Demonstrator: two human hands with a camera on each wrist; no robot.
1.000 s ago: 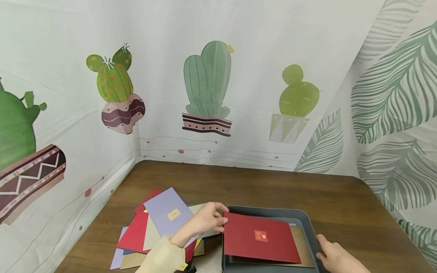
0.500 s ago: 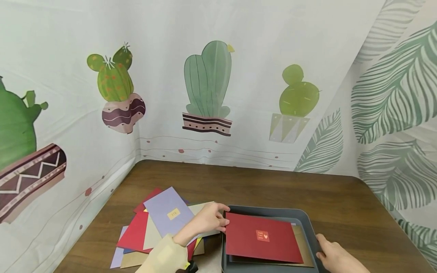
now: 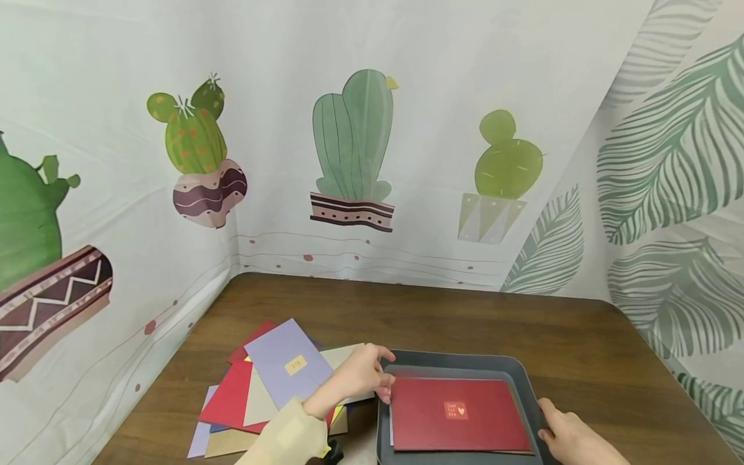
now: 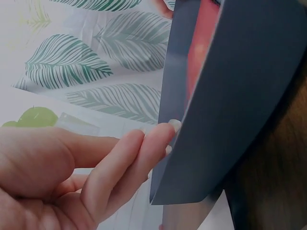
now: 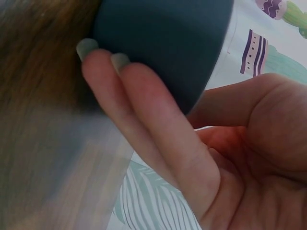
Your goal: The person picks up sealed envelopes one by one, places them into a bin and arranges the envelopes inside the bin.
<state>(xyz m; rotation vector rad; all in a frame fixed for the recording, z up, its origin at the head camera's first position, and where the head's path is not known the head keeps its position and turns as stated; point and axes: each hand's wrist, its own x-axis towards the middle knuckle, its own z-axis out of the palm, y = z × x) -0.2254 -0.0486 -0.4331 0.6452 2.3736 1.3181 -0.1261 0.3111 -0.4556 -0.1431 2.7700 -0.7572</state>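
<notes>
A red envelope (image 3: 424,420) with a small heart sticker lies flat in the dark grey tray (image 3: 453,358), over other envelopes whose edges peek out. My left hand (image 3: 360,376) is at the tray's left rim, its fingers loosely bent and holding nothing. In the left wrist view, the left fingertips (image 4: 165,134) touch or nearly touch the tray wall (image 4: 230,96). On the opposite side, my right hand (image 3: 572,436) grips the tray's right wall. The right wrist view shows two fingers (image 5: 148,96) along the wall's outside; the thumb tip is hidden behind it.
Left of the tray, a loose pile of envelopes spreads over the brown table (image 3: 465,316). A lavender envelope (image 3: 279,355) tops it, with a red envelope (image 3: 227,394) and a tan envelope (image 3: 229,443) below. A cactus-print cloth (image 3: 430,161) hangs behind the table.
The red envelope, earlier pinched at its left edge and tilted, has dropped flat and shifted slightly right in the tray. My left hand let it go, moving slightly right. My right hand stayed put.
</notes>
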